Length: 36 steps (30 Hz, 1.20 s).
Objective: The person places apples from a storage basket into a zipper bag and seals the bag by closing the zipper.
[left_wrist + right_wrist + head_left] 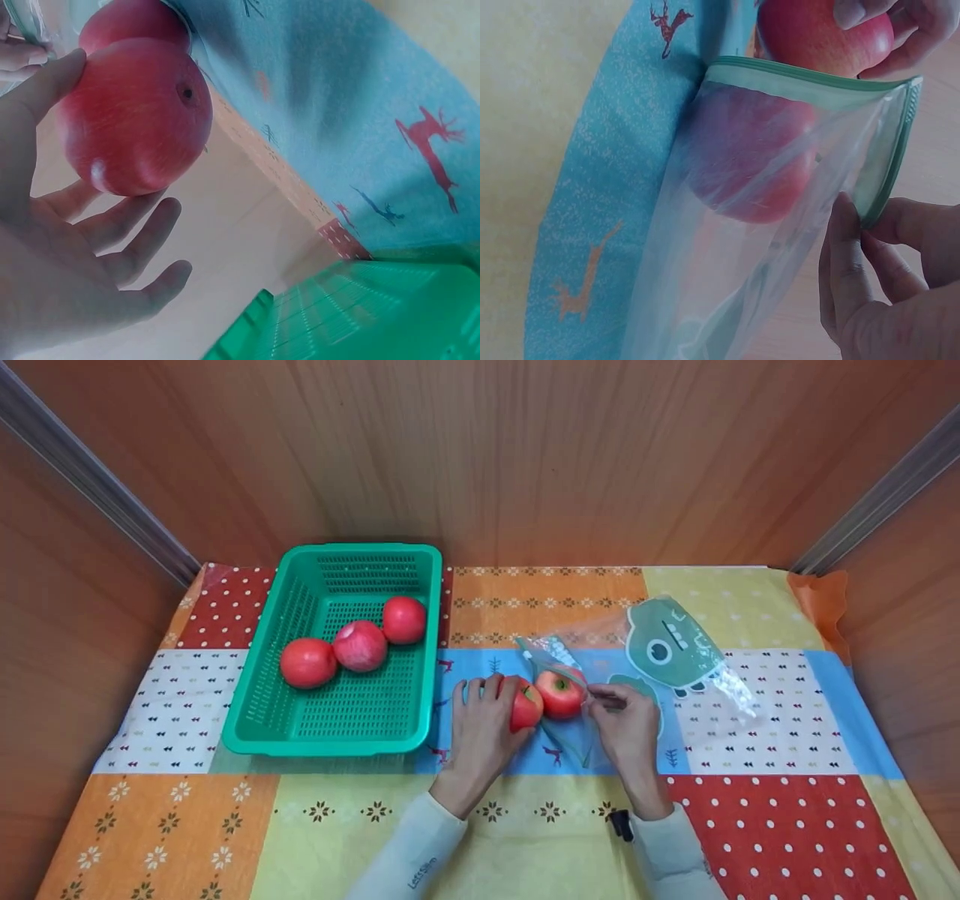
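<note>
My left hand (480,727) grips a red apple (527,706) between thumb and fingers, just outside the mouth of a clear zip bag (660,277). A second apple (561,694) lies inside the bag near its opening, next to the held one. With thumb and fingertips, my right hand (628,727) pinches the bag's green zip edge (889,176). In the right wrist view the mouth stands parted. A green cartoon creature (671,645) is printed on the bag, which spreads out to the right on the cloth.
Left of my hands stands a green plastic basket (330,746) holding three red apples (360,646). A patchwork cloth (525,840) covers the table. Wooden panels (540,465) close off the back and both sides.
</note>
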Tool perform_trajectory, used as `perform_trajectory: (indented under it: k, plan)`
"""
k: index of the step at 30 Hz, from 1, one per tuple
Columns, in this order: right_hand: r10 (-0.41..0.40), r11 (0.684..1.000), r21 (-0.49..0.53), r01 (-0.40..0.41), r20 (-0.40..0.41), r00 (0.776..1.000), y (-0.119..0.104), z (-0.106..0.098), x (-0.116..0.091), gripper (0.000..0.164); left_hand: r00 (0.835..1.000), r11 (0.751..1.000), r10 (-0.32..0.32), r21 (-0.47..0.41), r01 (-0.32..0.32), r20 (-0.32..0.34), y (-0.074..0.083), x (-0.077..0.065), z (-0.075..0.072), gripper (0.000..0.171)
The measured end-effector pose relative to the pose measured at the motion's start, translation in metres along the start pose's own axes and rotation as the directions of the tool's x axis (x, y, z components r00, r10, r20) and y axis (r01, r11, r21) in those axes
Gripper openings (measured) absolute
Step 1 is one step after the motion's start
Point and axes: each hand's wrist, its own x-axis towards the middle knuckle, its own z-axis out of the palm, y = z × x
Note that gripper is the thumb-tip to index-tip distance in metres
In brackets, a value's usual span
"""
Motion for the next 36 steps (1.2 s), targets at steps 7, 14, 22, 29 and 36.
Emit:
perform_trajectory:
  k: [7, 14, 22, 29, 36]
  plan:
    - [-0.003, 1.0, -0.011, 0.003, 0.0, 1.0, -0.001, 0.002, -0.001, 0.018, 1.0, 1.0, -0.007, -0.016, 0.007, 0.017, 0.0, 0.002, 0.0, 0.071]
    - [-0.008, 1.0, -0.009, 0.007, -0.007, 1.0, -0.003, 0.004, -0.001, 0.019, 1.0, 1.0, -0.006, -0.011, 0.006, 0.015, 0.001, 0.003, 0.002, 0.073]
    - [-0.048, 0.999, -0.009, 0.048, -0.001, 0.999, -0.004, 0.005, -0.002, 0.019, 0.998, 1.0, 0.02, 0.007, -0.02, -0.051, 0.004, 0.004, 0.006, 0.069]
    - [-0.035, 0.999, -0.02, 0.035, 0.007, 0.999, -0.006, 0.005, -0.002, 0.017, 0.997, 0.998, 0.043, 0.045, -0.04, -0.06, 0.008, 0.007, 0.009, 0.07]
    - [-0.027, 0.999, -0.021, 0.027, 0.013, 1.0, -0.008, 0.005, -0.001, 0.017, 0.995, 0.997, 0.067, 0.044, -0.064, -0.076, 0.011, 0.009, 0.012, 0.068]
